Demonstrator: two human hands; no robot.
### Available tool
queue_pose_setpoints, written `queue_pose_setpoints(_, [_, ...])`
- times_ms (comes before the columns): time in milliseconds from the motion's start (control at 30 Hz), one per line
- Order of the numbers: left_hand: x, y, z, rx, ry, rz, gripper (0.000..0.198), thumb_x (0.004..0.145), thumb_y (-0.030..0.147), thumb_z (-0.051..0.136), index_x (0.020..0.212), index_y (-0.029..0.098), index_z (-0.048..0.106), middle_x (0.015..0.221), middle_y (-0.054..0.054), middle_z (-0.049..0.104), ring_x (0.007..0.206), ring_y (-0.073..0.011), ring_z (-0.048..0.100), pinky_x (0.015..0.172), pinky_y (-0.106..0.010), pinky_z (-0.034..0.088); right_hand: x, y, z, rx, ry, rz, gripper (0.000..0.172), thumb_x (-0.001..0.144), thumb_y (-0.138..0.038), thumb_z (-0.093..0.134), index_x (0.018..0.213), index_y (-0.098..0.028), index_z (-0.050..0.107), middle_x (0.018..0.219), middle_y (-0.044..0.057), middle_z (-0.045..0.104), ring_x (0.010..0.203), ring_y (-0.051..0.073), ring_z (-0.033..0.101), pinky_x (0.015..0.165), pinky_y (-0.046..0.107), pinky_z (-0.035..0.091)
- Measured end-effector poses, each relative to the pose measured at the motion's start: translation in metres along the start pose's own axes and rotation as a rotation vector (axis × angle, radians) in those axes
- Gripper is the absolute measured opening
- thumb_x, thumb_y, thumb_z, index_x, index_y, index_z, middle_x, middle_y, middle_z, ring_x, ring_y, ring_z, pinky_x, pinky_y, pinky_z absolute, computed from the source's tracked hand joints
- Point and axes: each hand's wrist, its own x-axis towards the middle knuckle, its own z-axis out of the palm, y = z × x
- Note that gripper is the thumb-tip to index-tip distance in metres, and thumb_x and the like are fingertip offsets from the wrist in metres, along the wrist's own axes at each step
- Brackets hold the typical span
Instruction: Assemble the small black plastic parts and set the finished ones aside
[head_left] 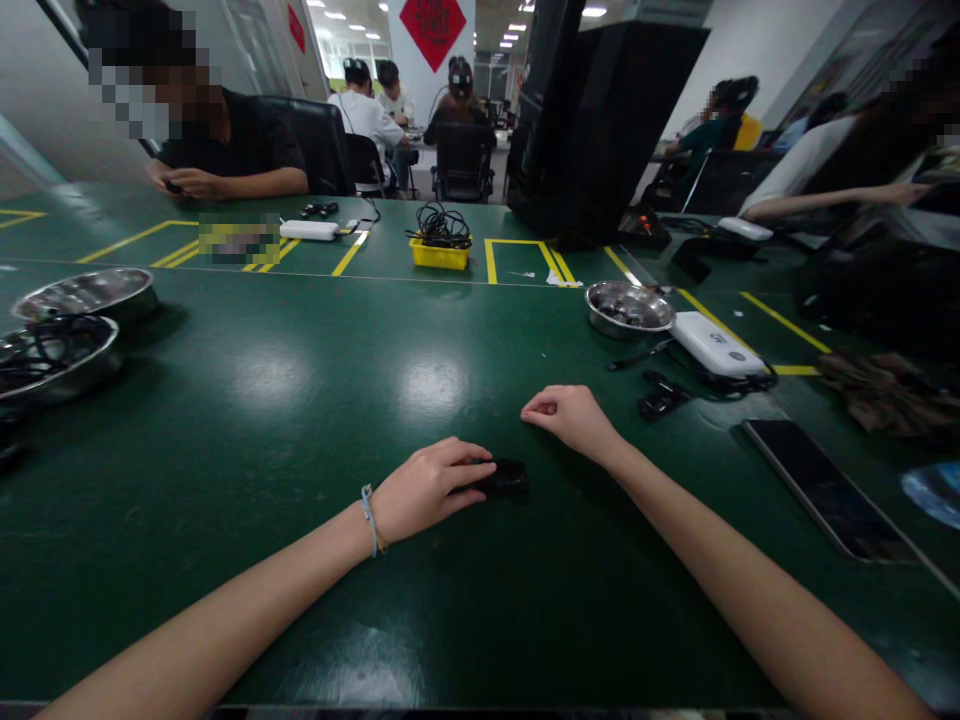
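My left hand (431, 488), with a light blue and tan bracelet at the wrist, is low over the green table. Its thumb and fingers lie around the left end of a small, black, oblong object (511, 478), whose exact kind I cannot make out. Farther forward and to the right, my right hand (574, 418) is closed with thumb and fingertips pinched together. Whatever it may hold is hidden or too small to see. A gap separates it from the black object.
Steel bowls stand left, one with black cables (52, 350); another bowl (628, 308) holds small parts. To the right lie a white device (716, 345), black connector (664, 395) and phone (829, 490). A yellow bin (441, 254) of cables is ahead. A co-worker (240, 145) sits across.
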Motion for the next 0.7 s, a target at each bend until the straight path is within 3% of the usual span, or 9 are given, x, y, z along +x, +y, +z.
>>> queue_pose_setpoints(167, [0.000,0.001,-0.001,-0.004,0.009,0.008,0.027,0.081,0.022,0.054,0.107,0.016,0.056,0.108,-0.009,0.057,0.093,-0.0169,0.055,0.079,-0.031,0.048,-0.018,-0.003,-0.019,0.022,-0.276,0.050,0.008,0.057,-0.011,0.062,0.054,-0.019,0.062,0.047,-0.003,0.057,0.042,0.009,0.050,0.043,0.021,0.037])
queue_pose_setpoints(300, [0.000,0.001,-0.001,0.006,0.024,0.009,0.026,0.081,0.021,0.054,0.107,0.015,0.056,0.109,-0.009,0.057,0.093,-0.0168,0.055,0.080,-0.031,0.048,-0.035,-0.012,-0.022,0.281,-0.417,0.082,0.005,0.060,-0.012,0.057,0.062,-0.017,0.058,0.054,-0.004,0.056,0.046,0.008,0.049,0.044,0.019,0.038])
queue_pose_setpoints(400, [0.001,0.001,0.000,0.017,0.022,0.000,0.027,0.081,0.021,0.054,0.107,0.016,0.056,0.109,-0.008,0.056,0.093,-0.0168,0.055,0.080,-0.031,0.048,-0.042,-0.028,-0.012,0.460,-0.317,0.060,0.001,0.067,-0.016,0.055,0.068,-0.016,0.056,0.059,-0.003,0.055,0.050,0.008,0.049,0.048,0.020,0.040])
queue_pose_setpoints(533, [0.001,0.001,0.000,0.023,0.013,-0.007,0.026,0.081,0.021,0.055,0.106,0.017,0.057,0.107,-0.007,0.057,0.093,-0.0165,0.055,0.081,-0.030,0.048,-0.045,-0.051,0.007,0.414,-0.065,-0.102,0.003,0.070,-0.018,0.057,0.069,-0.018,0.060,0.082,0.003,0.062,0.075,0.013,0.056,0.064,0.025,0.045])
queue_pose_setpoints(600, [0.001,0.001,-0.001,0.024,0.016,-0.007,0.025,0.081,0.021,0.055,0.105,0.016,0.057,0.106,-0.007,0.058,0.093,-0.0165,0.054,0.081,-0.029,0.047,-0.045,-0.056,0.014,0.364,-0.027,-0.148,0.004,0.070,-0.017,0.058,0.067,-0.019,0.061,0.095,0.004,0.063,0.090,0.016,0.054,0.076,0.030,0.044])
queue_pose_setpoints(700, [0.001,0.002,0.000,0.028,0.022,-0.004,0.025,0.080,0.020,0.055,0.105,0.016,0.057,0.105,-0.007,0.058,0.093,-0.0165,0.055,0.081,-0.029,0.047,-0.046,-0.057,0.020,0.341,-0.042,-0.138,0.005,0.071,-0.019,0.059,0.069,-0.020,0.063,0.101,0.003,0.062,0.097,0.018,0.052,0.085,0.034,0.041])
